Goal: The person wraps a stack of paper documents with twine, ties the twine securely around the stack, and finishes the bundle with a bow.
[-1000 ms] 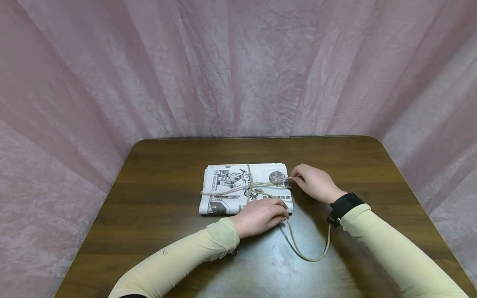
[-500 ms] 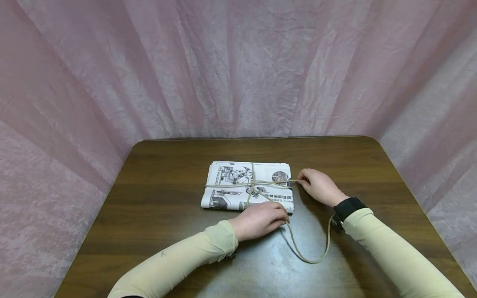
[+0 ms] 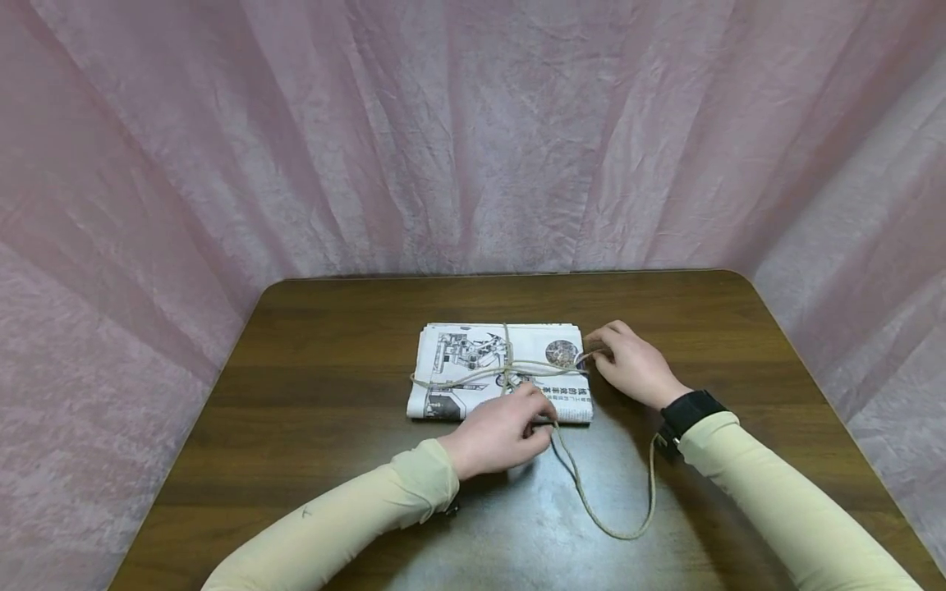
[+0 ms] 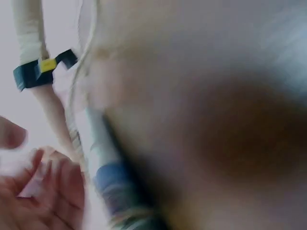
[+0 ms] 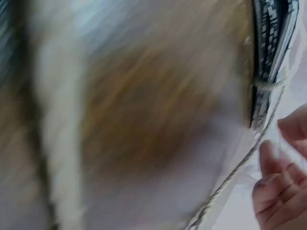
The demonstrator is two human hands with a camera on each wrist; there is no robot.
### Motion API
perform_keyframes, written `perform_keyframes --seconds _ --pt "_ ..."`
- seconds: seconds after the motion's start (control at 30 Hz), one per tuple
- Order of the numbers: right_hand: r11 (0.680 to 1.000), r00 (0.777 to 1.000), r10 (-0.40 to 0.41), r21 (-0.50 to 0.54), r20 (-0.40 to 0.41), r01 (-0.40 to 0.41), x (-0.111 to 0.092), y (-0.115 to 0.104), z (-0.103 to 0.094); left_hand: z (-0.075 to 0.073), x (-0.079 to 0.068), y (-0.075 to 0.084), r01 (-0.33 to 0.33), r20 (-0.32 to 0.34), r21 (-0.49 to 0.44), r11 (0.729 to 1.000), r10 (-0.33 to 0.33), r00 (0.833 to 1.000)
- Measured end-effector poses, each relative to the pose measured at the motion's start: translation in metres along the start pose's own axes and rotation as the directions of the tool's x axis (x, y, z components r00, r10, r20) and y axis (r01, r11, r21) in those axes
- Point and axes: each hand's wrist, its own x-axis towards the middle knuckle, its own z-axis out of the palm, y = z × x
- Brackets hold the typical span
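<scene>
A folded newspaper bundle (image 3: 480, 351) lies on the table, with thin twine (image 3: 626, 538) crossing over its top and knotted near the middle. My left hand (image 3: 502, 431) hovers at the bundle's front edge, fingers bent and thumb apart. One strand runs past those fingertips into a loose loop toward my right wrist. Beside the bundle's right edge, my right hand (image 3: 631, 361) has its index finger stretched out. A short twine end reaches its thumb. In the right wrist view, thumb and fingers of the right hand (image 5: 280, 187) stand apart, with twine (image 5: 230, 177) passing alongside.
The brown wooden table (image 3: 332, 345) has rounded far corners. Behind it hangs a pink curtain (image 3: 473, 148). A black band (image 3: 691, 413) circles my right wrist, and the loose twine loop hangs from near it. Much of both wrist views is blurred.
The strand at my right hand was pulled straight half a second ago and now bends slackly. Both hands have loosened their pinch. My left hand has shifted slightly left; the bundle has moved right.
</scene>
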Motion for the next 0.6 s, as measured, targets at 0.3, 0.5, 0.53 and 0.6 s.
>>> perform_keyframes --seconds 0.3,0.5,0.53,0.6 --pt "0.982 0.973 -0.187 0.051 0.134 0.181 0.014 -0.018 0.007 -0.005 0.025 -0.005 0.332 -0.001 0.326 0.885 -0.351 0.936" --pt "0.970 0.962 -0.238 -0.014 0.130 0.242 0.020 -0.021 0.010 -0.003 0.028 -0.002 0.347 -0.026 0.411 0.843 -0.370 0.929" --pt "0.969 0.961 -0.243 -0.018 0.133 0.248 0.021 -0.021 0.010 -0.003 0.028 -0.002 0.349 -0.030 0.408 0.844 -0.369 0.929" --pt "0.970 0.960 -0.240 -0.008 0.145 0.243 0.023 -0.022 0.011 -0.002 0.026 -0.002 0.345 -0.038 0.399 0.850 -0.361 0.932"
